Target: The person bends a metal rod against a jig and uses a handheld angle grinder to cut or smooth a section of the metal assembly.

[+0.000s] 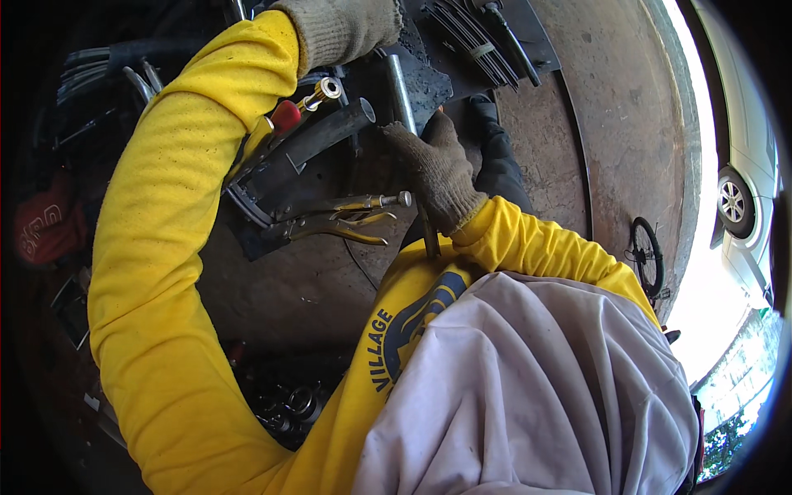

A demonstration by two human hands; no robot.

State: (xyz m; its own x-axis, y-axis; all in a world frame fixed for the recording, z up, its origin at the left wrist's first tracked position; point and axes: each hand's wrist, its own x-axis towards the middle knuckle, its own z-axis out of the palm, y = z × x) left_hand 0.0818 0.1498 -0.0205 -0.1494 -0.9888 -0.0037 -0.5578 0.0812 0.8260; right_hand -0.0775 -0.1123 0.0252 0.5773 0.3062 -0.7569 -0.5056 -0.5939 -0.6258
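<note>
I see the right hand (441, 173), in a ribbed, grey-brown knit glove, with its grip clamped around a smooth, round steel bar (401, 91). That bar slants through the glove, its upper end standing clear and its lower end close to the yellow shirt (412, 280). The left hand (351, 31), in a matching coarse-knit glove, sits at the upper edge of my view; its fingertips are hidden, so I can't tell whether that grip is apart or together.

Between the two arms I make out shiny locking pliers (330, 219) with curved metal handles and a ridged adjusting screw. Above them lies a dark, hollow tube (330, 132), beside a rounded red piece (285, 117). Beyond the bar is a dark, speckled steel plate (425, 82), near a bundle of thin rods (470, 41) tied with a pale band. The brown floor (623, 107) looks scuffed.
</note>
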